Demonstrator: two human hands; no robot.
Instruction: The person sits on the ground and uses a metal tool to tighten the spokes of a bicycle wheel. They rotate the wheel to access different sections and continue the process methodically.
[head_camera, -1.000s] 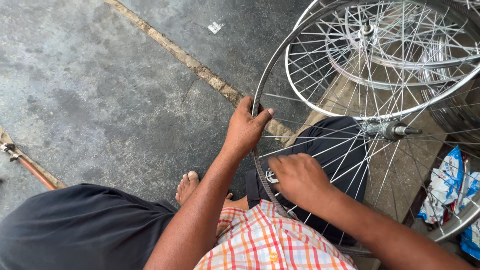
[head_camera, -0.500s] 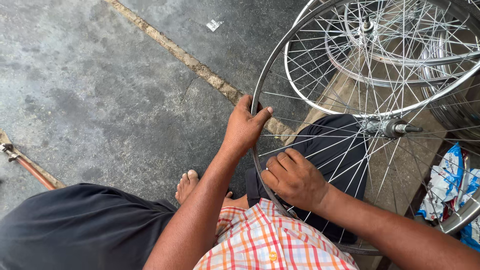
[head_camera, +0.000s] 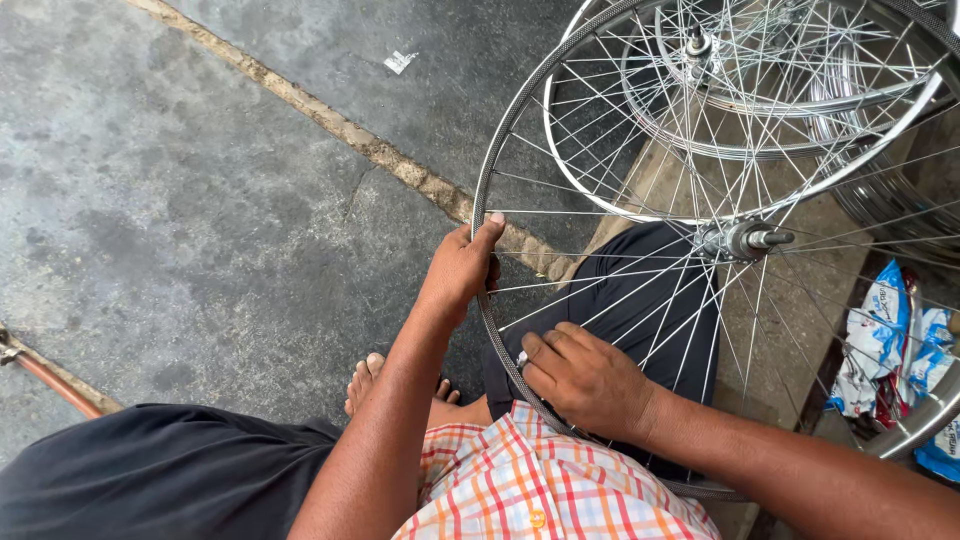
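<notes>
Head view: left hand (head_camera: 458, 272) clamped on silver spoked bicycle wheel rim (head_camera: 487, 200); right hand (head_camera: 588, 380) pinched a spoke nipple at rim's near edge; remaining spokes unattended.

Single head-worn view, looking steeply down, close over lap and floor

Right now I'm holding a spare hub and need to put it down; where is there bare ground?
Bare concrete floor lies left of the bicycle wheel, between the floor crack and the copper pipe. Right is crowded: stacked rims and plastic packets. The left hand and right hand occupy the rim.
</notes>
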